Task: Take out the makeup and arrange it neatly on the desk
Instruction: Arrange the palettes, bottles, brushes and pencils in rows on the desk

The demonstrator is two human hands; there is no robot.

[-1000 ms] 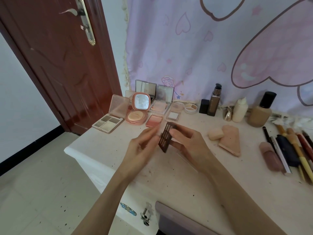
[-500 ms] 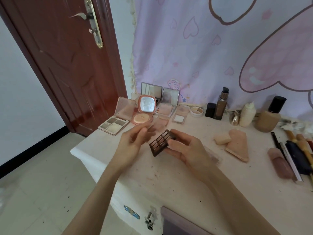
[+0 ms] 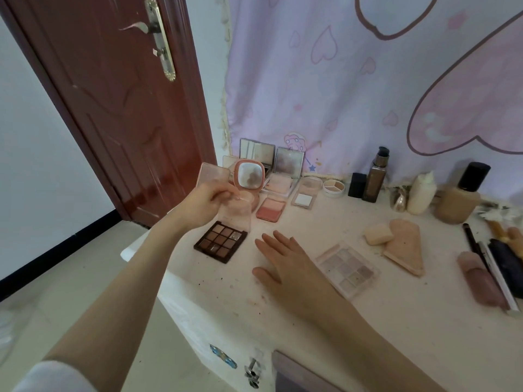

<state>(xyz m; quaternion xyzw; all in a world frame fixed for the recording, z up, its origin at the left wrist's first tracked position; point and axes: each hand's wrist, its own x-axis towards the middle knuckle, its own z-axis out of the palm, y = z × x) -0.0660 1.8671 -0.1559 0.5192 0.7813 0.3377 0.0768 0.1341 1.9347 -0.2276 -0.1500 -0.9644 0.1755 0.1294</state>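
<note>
At the bottom of the frame, a purple-grey pouch (image 3: 294, 374) is showing at the near edge of the desk (image 3: 368, 321). Just above it, the right hand (image 3: 285, 264) is lying relaxed in the centre of the frame, fingers straight and spread, holding nothing; whether the palm is touching the surface cannot be told. Just to its right, a pale lilac eyeshadow palette (image 3: 346, 268) is lying flat. To the hand's upper left, the brown eyeshadow palette (image 3: 220, 241) is sitting open on the desk, its clear lid (image 3: 236, 215) standing up. The left hand (image 3: 206, 203) is reaching in from the lower left and pinching the top edge of that lid between curled fingers.

Further back, a pink blush palette (image 3: 271, 209) is lying flat, and a round peach compact (image 3: 249, 178) is standing open with its mirror facing the camera, among several other open compacts. Right of centre, a beige sponge (image 3: 377, 234) is touching a pink mitt-shaped puff (image 3: 404, 247). Along the right edge, brushes and pencils (image 3: 492, 261) are lying side by side. At the rear, bottles (image 3: 375, 176) are standing upright before the pink heart-printed curtain (image 3: 368, 80). A dark red door (image 3: 113, 94) is filling the upper left.
</note>
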